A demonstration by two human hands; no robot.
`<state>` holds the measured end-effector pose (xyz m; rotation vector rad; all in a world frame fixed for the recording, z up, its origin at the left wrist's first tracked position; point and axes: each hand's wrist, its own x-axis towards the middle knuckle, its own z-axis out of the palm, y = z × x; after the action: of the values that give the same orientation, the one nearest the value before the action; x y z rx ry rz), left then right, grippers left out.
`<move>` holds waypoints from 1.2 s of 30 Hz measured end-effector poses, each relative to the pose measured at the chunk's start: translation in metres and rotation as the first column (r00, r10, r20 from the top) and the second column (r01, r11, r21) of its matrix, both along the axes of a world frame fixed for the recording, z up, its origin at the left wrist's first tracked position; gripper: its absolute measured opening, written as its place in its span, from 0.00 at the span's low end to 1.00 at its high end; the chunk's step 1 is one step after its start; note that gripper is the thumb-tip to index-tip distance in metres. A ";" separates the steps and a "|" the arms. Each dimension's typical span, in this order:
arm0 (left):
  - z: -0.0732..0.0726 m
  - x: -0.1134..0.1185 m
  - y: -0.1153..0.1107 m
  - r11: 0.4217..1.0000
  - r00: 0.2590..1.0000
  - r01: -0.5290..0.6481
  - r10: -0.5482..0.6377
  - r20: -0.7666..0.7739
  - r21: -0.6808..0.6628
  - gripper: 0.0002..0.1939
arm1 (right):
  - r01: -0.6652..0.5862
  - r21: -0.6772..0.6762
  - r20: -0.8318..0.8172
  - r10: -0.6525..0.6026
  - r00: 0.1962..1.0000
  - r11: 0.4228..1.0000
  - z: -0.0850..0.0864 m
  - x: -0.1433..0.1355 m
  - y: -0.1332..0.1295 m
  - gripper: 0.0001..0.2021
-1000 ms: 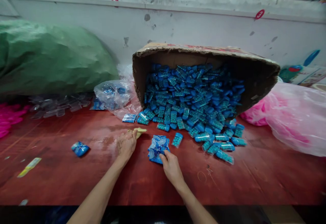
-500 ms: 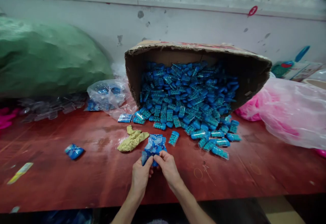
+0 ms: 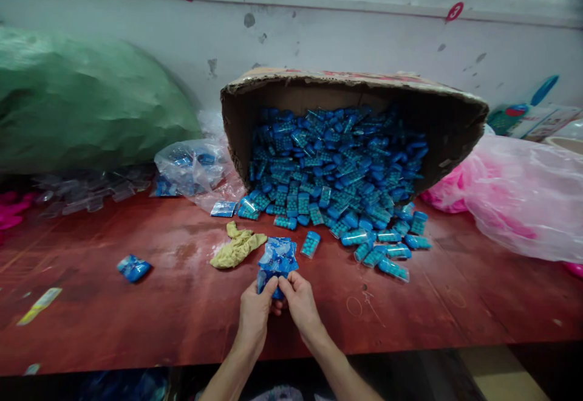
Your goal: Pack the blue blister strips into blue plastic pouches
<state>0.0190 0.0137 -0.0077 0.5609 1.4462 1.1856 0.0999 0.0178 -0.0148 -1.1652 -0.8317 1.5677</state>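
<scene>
Near the front of the red table, my left hand (image 3: 254,311) and my right hand (image 3: 300,305) pinch a blue printed plastic packet (image 3: 267,279) between thumbs and fingers. The thumbs almost meet on its near edge, and the fingers underneath are mostly hidden. Just beyond lie more flat blue printed packets (image 3: 279,252), overlapping the held one in view, so where one ends I cannot tell. Right of them is a small clear bottle with a blue cap and blue beads (image 3: 310,245). A crumpled yellow-green cloth (image 3: 239,246) rests to the left.
A cardboard box (image 3: 355,79) on its side spills many bead bottles (image 3: 337,164) onto the table (image 3: 182,322). One blue packet (image 3: 133,268) lies at left. Behind are a green sack (image 3: 91,103) and a clear bag (image 3: 191,164); a pink-filled bag (image 3: 514,200) stands right.
My hands have shifted slightly, with the thumbs still close together on the blue packet. The view has tilted a little; the things on the table stay put.
</scene>
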 end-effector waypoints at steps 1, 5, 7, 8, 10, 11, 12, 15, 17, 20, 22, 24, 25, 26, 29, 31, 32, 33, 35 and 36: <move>-0.001 -0.002 -0.001 1.000 0.998 0.004 -0.003 -0.061 0.009 0.15 | -0.002 -0.004 -0.021 0.001 1.000 1.000 0.001 0.001 0.000 0.13; -0.002 -0.007 -0.003 0.999 0.983 0.032 -0.029 -0.181 0.011 0.14 | -0.010 -0.014 -0.003 0.010 1.000 1.000 0.004 0.004 0.001 0.11; -0.002 -0.008 -0.004 1.000 0.978 0.019 -0.017 -0.208 0.007 0.13 | 0.023 0.009 0.068 -0.023 0.997 1.000 0.003 0.004 0.002 0.11; -0.001 -0.008 -0.004 1.000 0.977 0.009 -0.006 -0.212 0.010 0.13 | 0.035 0.025 0.088 -0.037 0.995 0.999 0.002 0.004 0.001 0.11; -0.002 -0.006 -0.003 1.000 0.987 -0.006 0.009 -0.158 0.020 0.13 | 0.033 0.033 0.066 -0.035 0.997 0.999 0.001 0.002 0.000 0.12; -0.003 -0.005 -0.002 1.000 0.995 -0.006 0.008 -0.098 0.020 0.13 | 0.019 0.024 0.024 -0.019 1.000 1.000 0.001 0.000 -0.001 0.12; -0.003 -0.004 -0.002 1.000 1.000 -0.002 0.002 -0.024 0.016 0.15 | -0.002 0.008 -0.034 0.002 0.999 1.000 0.001 -0.001 -0.003 0.12; -0.006 -0.002 -0.003 1.000 0.990 0.014 -0.012 0.140 -0.013 0.18 | -0.053 -0.029 -0.162 0.048 0.986 0.998 0.002 -0.003 -0.006 0.13; -0.008 -0.002 -0.004 1.000 0.989 0.017 -0.013 0.149 -0.026 0.18 | -0.053 -0.041 -0.169 0.046 0.985 0.998 0.003 -0.002 -0.005 0.13; -0.011 -0.004 -0.004 1.000 0.999 -0.004 0.005 0.051 -0.009 0.17 | -0.007 -0.038 -0.135 0.002 0.991 0.999 0.005 0.002 -0.003 0.12; -0.011 -0.006 -0.003 0.999 0.999 -0.030 0.031 -0.031 0.025 0.16 | 0.028 -0.014 -0.112 -0.030 0.993 0.999 0.008 0.005 -0.001 0.10; -0.010 -0.006 -0.002 0.998 0.997 -0.046 0.049 -0.056 0.046 0.16 | 0.029 0.003 -0.107 -0.028 0.994 1.000 0.009 0.006 -0.001 0.10; -0.008 -0.005 -0.002 0.998 0.998 -0.047 0.049 -0.032 0.047 0.16 | 0.017 0.003 -0.116 -0.016 0.993 1.000 0.009 0.006 -0.001 0.10; -0.006 -0.004 -0.002 0.998 0.999 -0.045 0.044 0.012 0.041 0.16 | 0.001 -0.002 -0.131 -0.001 0.991 1.000 0.009 0.006 -0.001 0.11; 0.001 0.002 -0.003 0.999 0.986 -0.037 0.035 0.165 0.013 0.16 | -0.032 -0.024 -0.185 0.027 0.982 0.999 0.006 0.004 -0.004 0.13; 0.003 0.005 -0.003 0.999 0.978 -0.035 0.036 0.207 -0.006 0.16 | -0.030 -0.042 -0.206 0.021 0.978 0.999 0.004 0.002 -0.006 0.14; 0.004 0.006 -0.003 0.999 0.976 -0.038 0.040 0.216 -0.017 0.16 | -0.021 -0.047 -0.200 0.011 0.980 0.999 0.003 0.001 -0.006 0.14; 0.004 0.006 -0.003 0.999 0.974 -0.043 0.048 0.221 -0.026 0.16 | -0.007 -0.047 -0.182 -0.002 0.983 0.999 0.002 0.001 -0.007 0.14; 0.004 0.004 -0.003 0.998 0.973 -0.050 0.057 0.224 -0.036 0.17 | 0.025 -0.027 -0.120 -0.028 0.992 0.999 0.000 0.002 -0.006 0.12; 0.003 0.003 -0.002 0.998 0.974 -0.044 0.051 0.222 -0.035 0.17 | 0.036 -0.010 -0.088 -0.037 0.995 0.999 -0.002 0.004 -0.006 0.11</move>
<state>0.0218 0.0115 -0.0043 0.3611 1.2889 1.2211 0.1037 0.0120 -0.0163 -1.1028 -0.7430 1.5822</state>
